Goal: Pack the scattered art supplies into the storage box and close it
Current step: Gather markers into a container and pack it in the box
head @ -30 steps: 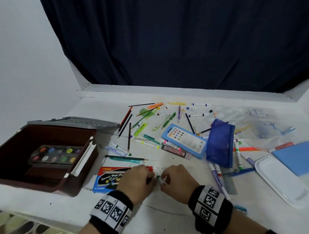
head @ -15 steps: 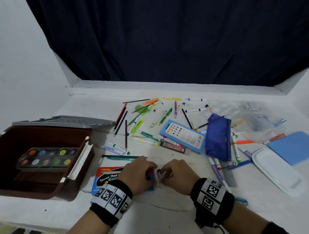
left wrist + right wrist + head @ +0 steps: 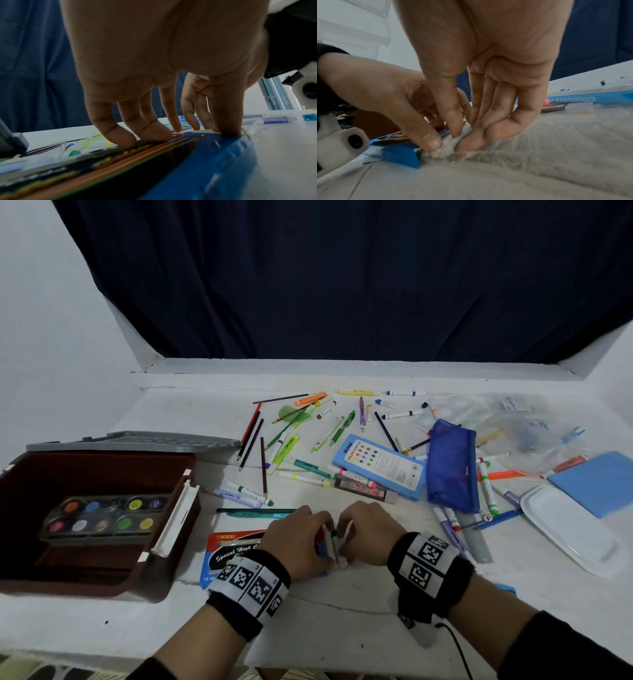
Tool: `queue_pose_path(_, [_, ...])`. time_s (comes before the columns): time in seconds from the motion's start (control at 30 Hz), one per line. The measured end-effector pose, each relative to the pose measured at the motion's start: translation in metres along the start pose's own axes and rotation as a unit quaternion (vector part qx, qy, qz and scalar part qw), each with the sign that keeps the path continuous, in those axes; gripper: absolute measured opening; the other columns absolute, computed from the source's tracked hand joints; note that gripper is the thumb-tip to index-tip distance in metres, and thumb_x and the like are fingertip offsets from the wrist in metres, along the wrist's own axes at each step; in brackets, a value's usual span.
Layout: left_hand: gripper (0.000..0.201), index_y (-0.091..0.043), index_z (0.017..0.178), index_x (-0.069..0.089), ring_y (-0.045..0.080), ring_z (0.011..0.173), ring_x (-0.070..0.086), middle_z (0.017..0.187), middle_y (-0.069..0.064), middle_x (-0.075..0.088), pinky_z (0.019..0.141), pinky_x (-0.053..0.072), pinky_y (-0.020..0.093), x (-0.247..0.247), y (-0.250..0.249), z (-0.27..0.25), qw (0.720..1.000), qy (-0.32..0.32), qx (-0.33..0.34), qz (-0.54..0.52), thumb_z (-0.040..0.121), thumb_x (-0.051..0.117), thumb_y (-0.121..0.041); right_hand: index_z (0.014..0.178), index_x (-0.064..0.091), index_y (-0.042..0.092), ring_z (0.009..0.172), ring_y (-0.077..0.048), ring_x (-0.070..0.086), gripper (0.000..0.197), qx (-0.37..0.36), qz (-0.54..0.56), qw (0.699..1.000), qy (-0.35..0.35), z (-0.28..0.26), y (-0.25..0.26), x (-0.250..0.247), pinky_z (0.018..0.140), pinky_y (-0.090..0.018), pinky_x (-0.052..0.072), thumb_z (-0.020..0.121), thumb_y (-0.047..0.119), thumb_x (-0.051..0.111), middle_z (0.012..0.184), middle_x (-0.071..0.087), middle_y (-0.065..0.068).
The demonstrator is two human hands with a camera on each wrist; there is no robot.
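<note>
A blue NIKKI coloured-pencil box (image 3: 233,549) lies flat on the table near the front edge. My left hand (image 3: 298,539) holds its right end, fingers pressed on the printed top (image 3: 214,162) and thumb down at the end. My right hand (image 3: 363,532) meets it there and pinches the box's white end flap (image 3: 334,546) between thumb and fingers (image 3: 462,136). The brown storage box (image 3: 144,583) stands open at the left with a paint palette (image 3: 102,515) inside, and its grey lid (image 3: 137,440) is swung back behind it.
Several markers and pencils (image 3: 308,436) lie scattered mid-table. A light blue pencil case (image 3: 380,463), a blue mesh pouch (image 3: 452,463), a ruler (image 3: 474,539), clear bags (image 3: 513,426), a white tray (image 3: 568,529) and a blue pad (image 3: 596,481) fill the right side.
Both hands stay at the pencil box's right end. They have drawn closer together, and the white flap now stands between their fingertips.
</note>
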State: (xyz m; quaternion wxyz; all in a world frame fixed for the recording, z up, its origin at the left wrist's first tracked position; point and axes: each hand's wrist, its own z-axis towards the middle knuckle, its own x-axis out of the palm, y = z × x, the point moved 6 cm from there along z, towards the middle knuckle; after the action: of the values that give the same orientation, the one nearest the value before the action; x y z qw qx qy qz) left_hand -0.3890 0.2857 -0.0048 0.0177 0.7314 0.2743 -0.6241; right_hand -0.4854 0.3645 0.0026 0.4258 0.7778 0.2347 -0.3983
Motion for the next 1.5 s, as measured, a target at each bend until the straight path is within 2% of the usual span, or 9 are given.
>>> queue_pose_path(0.23, [0.060, -0.028, 0.125, 0.051, 0.021, 0.106, 0.057, 0.115, -0.001, 0.055, 0.085, 0.048, 0.033, -0.004, -0.001, -0.003, 1.000, -0.022, -0.008, 0.003, 0.074, 0.077, -0.043, 0.085, 0.069, 0.010, 0.079, -0.020, 0.068, 0.020, 0.024, 0.033, 0.999, 0.014, 0.006, -0.001, 0.001, 0.076, -0.036, 0.059, 0.069, 0.011, 0.081, 0.085, 0.071, -0.006])
queue_pose_path(0.4, [0.061, -0.028, 0.126, 0.051, 0.020, 0.106, 0.057, 0.115, -0.001, 0.056, 0.085, 0.047, 0.033, -0.006, -0.001, -0.004, 1.000, -0.028, -0.011, 0.000, 0.074, 0.078, -0.045, 0.085, 0.065, 0.007, 0.058, -0.013, 0.070, 0.020, 0.039, 0.101, 0.993, 0.041, 0.006, -0.006, 0.000, 0.060, -0.024, 0.058, 0.072, 0.003, 0.080, 0.067, 0.071, -0.004])
queue_pose_path(0.57, [0.064, -0.034, 0.122, 0.053, 0.017, 0.103, 0.055, 0.111, -0.005, 0.056, 0.086, 0.046, 0.031, -0.006, 0.006, -0.002, 0.999, -0.027, -0.024, -0.029, 0.068, 0.081, -0.055, 0.087, 0.065, 0.005, 0.055, -0.011, 0.069, 0.024, 0.042, 0.147, 0.986, 0.060, 0.008, -0.010, -0.001, 0.051, -0.017, 0.050, 0.070, 0.003, 0.083, 0.065, 0.071, -0.005])
queue_pose_path(0.7, [0.059, -0.035, 0.122, 0.054, 0.013, 0.102, 0.054, 0.110, -0.009, 0.059, 0.088, 0.044, 0.027, -0.009, 0.010, 0.004, 0.998, -0.013, -0.027, -0.056, 0.072, 0.081, -0.052, 0.086, 0.067, 0.010, 0.060, -0.009, 0.065, 0.027, -0.003, 0.108, 0.994, 0.007, 0.007, -0.013, -0.008, 0.058, -0.021, 0.054, 0.069, 0.019, 0.086, 0.070, 0.069, 0.001])
queue_pose_path(0.83, [0.030, -0.037, 0.106, 0.063, 0.004, 0.077, 0.061, 0.083, -0.014, 0.065, 0.076, 0.052, 0.024, -0.029, 0.009, 0.017, 0.986, -0.069, -0.035, -0.149, 0.080, 0.077, -0.043, 0.079, 0.066, 0.014, 0.057, -0.011, 0.068, 0.015, -0.019, 0.162, 0.984, -0.076, 0.010, -0.030, -0.039, 0.064, -0.028, 0.058, 0.077, 0.022, 0.079, 0.070, 0.071, -0.002])
queue_pose_path(0.97, [0.013, -0.035, 0.096, 0.068, 0.005, 0.062, 0.058, 0.074, -0.012, 0.066, 0.067, 0.054, 0.027, -0.058, 0.001, 0.038, 0.965, -0.166, -0.024, -0.202, 0.086, 0.075, -0.035, 0.074, 0.063, 0.016, 0.061, -0.012, 0.064, 0.011, -0.027, 0.162, 0.967, -0.194, 0.024, -0.060, -0.089, 0.060, -0.031, 0.054, 0.079, 0.018, 0.073, 0.069, 0.068, 0.000])
queue_pose_path(1.1, [0.009, -0.035, 0.093, 0.065, 0.010, 0.057, 0.057, 0.076, -0.008, 0.064, 0.056, 0.050, 0.022, -0.081, -0.018, 0.072, 0.946, -0.208, 0.022, -0.247, 0.089, 0.072, -0.031, 0.073, 0.056, 0.025, 0.067, -0.016, 0.059, 0.015, -0.028, 0.069, 0.968, -0.242, 0.041, -0.094, -0.131, 0.062, -0.029, 0.049, 0.081, 0.017, 0.066, 0.069, 0.062, 0.007])
queue_pose_path(1.3, [0.019, -0.033, 0.115, 0.059, 0.011, 0.082, 0.054, 0.098, -0.006, 0.054, 0.072, 0.045, 0.026, -0.096, -0.044, 0.167, 0.977, -0.159, 0.045, -0.136, 0.096, 0.060, -0.033, 0.101, 0.068, 0.029, 0.097, -0.024, 0.061, 0.017, 0.015, -0.120, 0.981, -0.149, 0.081, -0.136, -0.154, 0.081, -0.038, 0.055, 0.090, 0.027, 0.055, 0.103, 0.062, 0.000])
queue_pose_path(1.5, [0.029, -0.032, 0.128, 0.053, 0.026, 0.101, 0.058, 0.117, 0.005, 0.055, 0.091, 0.050, 0.041, -0.091, -0.043, 0.275, 0.996, -0.081, 0.008, -0.020, 0.099, 0.047, -0.029, 0.124, 0.057, 0.034, 0.119, -0.029, 0.044, 0.029, 0.018, -0.220, 0.974, -0.044, 0.107, -0.150, -0.145, 0.101, -0.051, 0.036, 0.095, 0.035, 0.051, 0.124, 0.050, -0.003])
